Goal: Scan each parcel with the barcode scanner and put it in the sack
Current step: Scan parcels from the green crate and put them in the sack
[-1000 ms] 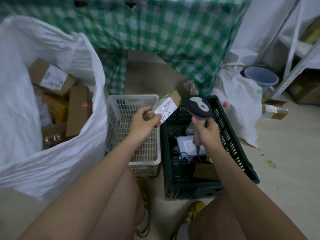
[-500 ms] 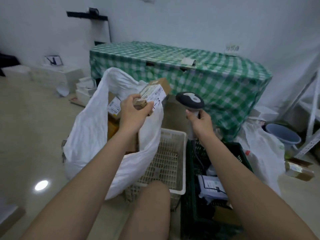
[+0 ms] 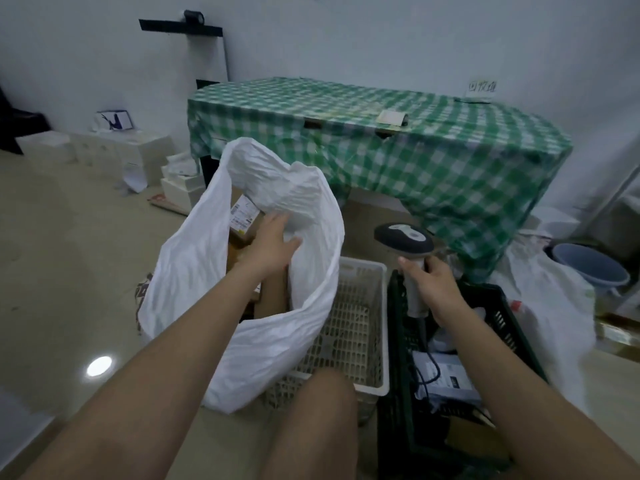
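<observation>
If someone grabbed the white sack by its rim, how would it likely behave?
The white sack is probably floppy: its wall is creased and its rim sags in folds. It likely weighs something, since cardboard parcels fill it. It seems to stand only because the contents prop it.

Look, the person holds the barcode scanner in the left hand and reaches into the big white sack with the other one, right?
Not quite: the head view shows the grey-and-black handheld barcode scanner gripped in the right hand. The left hand, fingers open, reaches into the big white plastic sack.
</observation>
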A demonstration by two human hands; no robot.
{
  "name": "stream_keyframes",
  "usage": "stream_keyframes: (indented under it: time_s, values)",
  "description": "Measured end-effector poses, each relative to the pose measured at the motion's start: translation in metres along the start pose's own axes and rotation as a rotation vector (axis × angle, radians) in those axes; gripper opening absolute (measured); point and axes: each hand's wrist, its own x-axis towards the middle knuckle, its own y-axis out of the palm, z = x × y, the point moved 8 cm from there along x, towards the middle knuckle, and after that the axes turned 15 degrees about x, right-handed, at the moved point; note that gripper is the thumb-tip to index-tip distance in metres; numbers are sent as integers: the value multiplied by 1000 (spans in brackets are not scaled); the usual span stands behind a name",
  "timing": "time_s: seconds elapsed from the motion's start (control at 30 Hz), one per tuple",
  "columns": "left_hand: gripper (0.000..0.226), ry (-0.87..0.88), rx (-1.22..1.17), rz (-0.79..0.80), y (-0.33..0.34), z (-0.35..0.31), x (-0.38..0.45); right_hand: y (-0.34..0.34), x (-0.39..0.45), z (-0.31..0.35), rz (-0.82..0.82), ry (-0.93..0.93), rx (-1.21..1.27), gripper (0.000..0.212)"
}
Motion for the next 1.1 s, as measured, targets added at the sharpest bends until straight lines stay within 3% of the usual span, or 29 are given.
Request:
stream_keyframes:
  time_s: [0.2, 0.37, 0.6, 0.8, 0.97, 1.03, 1.1]
  values:
    - [38, 239, -113, -26, 36, -108, -19, -77, -7, -47, -159, 79, 23, 48]
    - [37, 252, -153, 234, 139, -162, -24, -149, -17, -97, -338, 135, 74, 44]
    - [42, 143, -47, 516, 319, -176, -19, -236, 8, -175, -517, 234, 126, 27]
    - [47, 108, 2, 687, 453, -184, 14, -285, 83, -230, -623, 252, 150, 34]
    - [43, 146, 22, 734, 550, -204, 51, -319, 147, -282, -694, 249, 158, 18]
    - [41, 184, 12, 721, 586, -214, 66, -329, 168, -305, -706, 241, 184, 23]
    - [39, 233, 22, 668, 617, -224, 78, -337, 184, -322, -718, 225, 185, 10]
